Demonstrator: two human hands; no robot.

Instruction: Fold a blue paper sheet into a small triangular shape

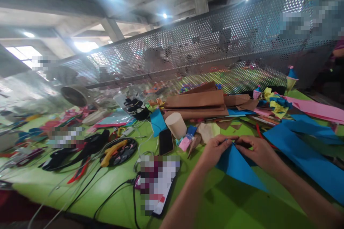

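Right of the frame's centre, the left hand (217, 147) and right hand (254, 149) pinch blue paper (238, 170) between their fingers (227, 144). Green table (228, 209) shows below.

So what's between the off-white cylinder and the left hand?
The head view shows a small pink piece, a small blue piece, pointed brown paper and beige paper between cylinder and left hand.

Extending bare forearms (192, 190) forward, slanted inward; holding left hand (218, 146) and right hand (253, 147) close together, with fingers curled, thumbs (227, 145) pinching.
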